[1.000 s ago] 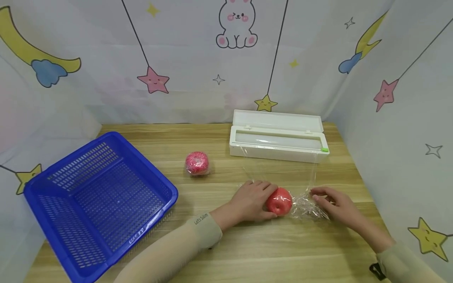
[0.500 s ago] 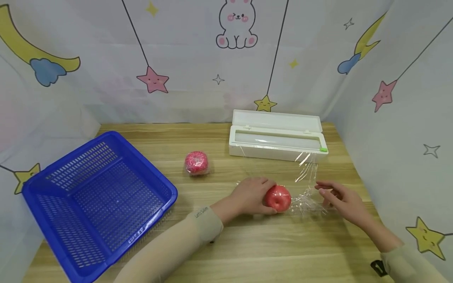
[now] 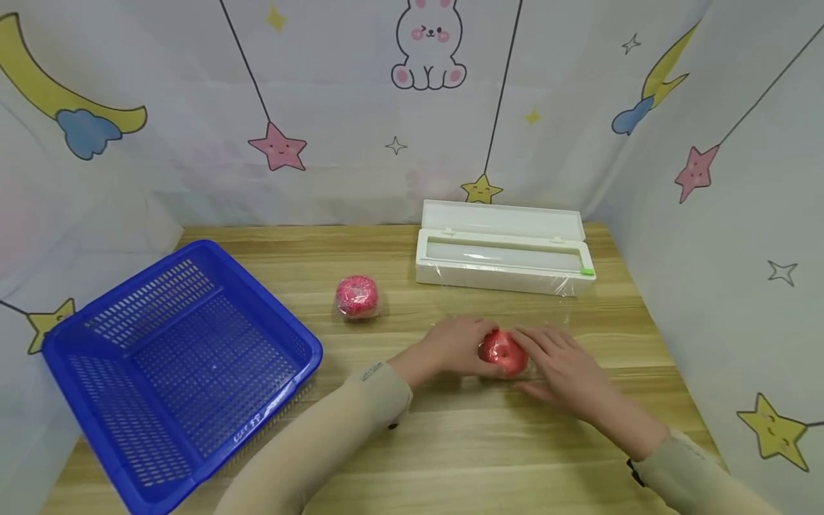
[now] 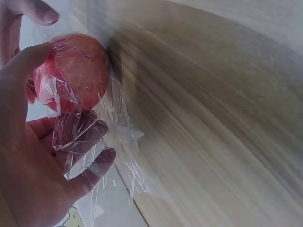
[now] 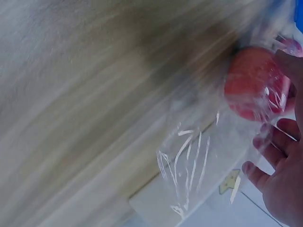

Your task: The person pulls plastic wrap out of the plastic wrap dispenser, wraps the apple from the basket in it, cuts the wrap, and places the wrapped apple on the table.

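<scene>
A shiny red apple (image 3: 505, 352) sits on the wooden table between both hands, with clear cling film over it. My left hand (image 3: 458, 346) holds its left side; in the left wrist view the thumb lies on the apple (image 4: 78, 71) and the spread fingers curve under crinkled cling film (image 4: 71, 127). From the right, my right hand (image 3: 569, 368) grips the apple, fingers at its upper edge and thumb near the table. Loose cling film (image 5: 189, 161) hangs past the right fingers in the right wrist view.
A white cling film dispenser (image 3: 505, 279) stands behind the hands, lid raised. Left of them lies a film-wrapped pink-red round item (image 3: 357, 297). A blue plastic basket (image 3: 309, 350) fills the left side. Printed cloth walls enclose the table (image 3: 412, 443).
My right hand has moved left from the bunched film onto the apple's right side. The apple and left hand have shifted slightly away from me.
</scene>
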Action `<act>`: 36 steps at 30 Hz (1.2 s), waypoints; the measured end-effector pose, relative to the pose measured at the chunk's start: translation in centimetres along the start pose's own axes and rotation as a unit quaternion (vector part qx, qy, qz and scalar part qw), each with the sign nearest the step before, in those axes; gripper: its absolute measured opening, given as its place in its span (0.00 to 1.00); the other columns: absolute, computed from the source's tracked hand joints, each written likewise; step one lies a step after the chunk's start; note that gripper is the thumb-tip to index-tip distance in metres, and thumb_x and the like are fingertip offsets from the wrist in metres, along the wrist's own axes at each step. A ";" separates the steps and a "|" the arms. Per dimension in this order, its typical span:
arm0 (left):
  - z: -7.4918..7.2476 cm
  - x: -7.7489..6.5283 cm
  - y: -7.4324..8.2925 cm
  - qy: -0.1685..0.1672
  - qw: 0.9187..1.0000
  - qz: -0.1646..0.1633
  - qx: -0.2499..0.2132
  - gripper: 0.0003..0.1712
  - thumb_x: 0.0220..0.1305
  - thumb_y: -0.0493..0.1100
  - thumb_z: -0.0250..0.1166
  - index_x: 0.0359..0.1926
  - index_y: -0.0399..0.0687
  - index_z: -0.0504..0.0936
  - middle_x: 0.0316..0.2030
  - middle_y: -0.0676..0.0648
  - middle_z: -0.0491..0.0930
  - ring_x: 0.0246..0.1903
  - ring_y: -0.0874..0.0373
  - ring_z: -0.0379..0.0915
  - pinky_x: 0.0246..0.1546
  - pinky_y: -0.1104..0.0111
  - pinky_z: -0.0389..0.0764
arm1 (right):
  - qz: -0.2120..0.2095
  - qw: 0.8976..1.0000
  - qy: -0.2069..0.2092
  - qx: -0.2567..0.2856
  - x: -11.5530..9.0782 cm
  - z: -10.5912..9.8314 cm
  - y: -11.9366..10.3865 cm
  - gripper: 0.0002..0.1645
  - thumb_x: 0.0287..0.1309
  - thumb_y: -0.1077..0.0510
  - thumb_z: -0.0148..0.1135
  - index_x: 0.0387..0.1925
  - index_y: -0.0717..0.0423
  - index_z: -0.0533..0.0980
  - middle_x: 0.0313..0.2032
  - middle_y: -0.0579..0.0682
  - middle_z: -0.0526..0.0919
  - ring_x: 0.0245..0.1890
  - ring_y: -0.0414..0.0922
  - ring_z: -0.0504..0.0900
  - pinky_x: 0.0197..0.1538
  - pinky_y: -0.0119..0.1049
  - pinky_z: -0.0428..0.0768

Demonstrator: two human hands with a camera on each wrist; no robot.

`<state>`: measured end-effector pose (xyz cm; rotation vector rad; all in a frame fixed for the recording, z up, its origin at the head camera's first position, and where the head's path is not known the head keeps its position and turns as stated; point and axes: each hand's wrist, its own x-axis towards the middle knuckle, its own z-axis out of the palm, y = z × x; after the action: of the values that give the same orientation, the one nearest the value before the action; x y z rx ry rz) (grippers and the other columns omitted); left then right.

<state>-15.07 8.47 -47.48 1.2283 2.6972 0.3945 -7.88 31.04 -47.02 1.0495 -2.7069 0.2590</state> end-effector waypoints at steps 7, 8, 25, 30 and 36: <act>0.0 0.3 0.0 -0.001 0.999 -0.004 0.033 0.38 0.53 0.77 0.54 0.57 0.60 0.69 0.47 0.59 0.73 0.44 0.63 0.66 0.43 0.67 0.68 | 0.038 0.999 0.018 0.015 0.2 2.5 0.7 0.56 0.40 0.37 0.72 0.66 0.55 0.57 0.59 0.54 0.64 0.57 0.53 0.66 0.59 0.52 0.61; 0.0 0.3 0.0 -0.002 0.999 -0.008 0.042 0.40 0.53 0.78 0.52 0.58 0.61 0.67 0.49 0.58 0.72 0.47 0.62 0.65 0.45 0.66 0.67 | 0.045 0.999 0.020 0.023 0.2 2.8 0.8 0.56 0.40 0.37 0.72 0.66 0.54 0.57 0.60 0.53 0.64 0.57 0.53 0.66 0.59 0.52 0.62; 0.7 -0.4 -0.3 0.088 0.983 0.045 0.156 0.45 0.51 0.73 0.61 0.64 0.58 0.61 0.56 0.57 0.67 0.56 0.58 0.60 0.58 0.59 0.55 | 0.078 0.990 0.001 0.121 1.3 3.0 3.0 0.52 0.40 0.42 0.75 0.65 0.46 0.59 0.57 0.44 0.67 0.54 0.46 0.68 0.52 0.48 0.70; 0.7 -0.3 -0.5 0.094 0.984 0.045 0.147 0.47 0.51 0.72 0.62 0.66 0.58 0.59 0.57 0.56 0.66 0.57 0.58 0.59 0.59 0.60 0.54 | 0.082 0.986 -0.011 0.146 1.6 2.7 3.6 0.51 0.41 0.40 0.74 0.65 0.46 0.59 0.58 0.45 0.68 0.56 0.47 0.67 0.54 0.49 0.69; 0.9 -0.5 -0.7 0.139 0.973 0.078 0.169 0.49 0.49 0.71 0.65 0.66 0.56 0.59 0.60 0.54 0.63 0.60 0.56 0.57 0.59 0.58 0.54 | 0.091 0.978 -0.028 0.188 2.1 2.4 4.3 0.51 0.42 0.43 0.75 0.65 0.51 0.59 0.57 0.46 0.69 0.55 0.45 0.69 0.54 0.45 0.69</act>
<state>-15.07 7.82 -48.59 1.5907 3.0073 0.1325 -12.66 32.29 -49.08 0.9048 -2.8764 0.8118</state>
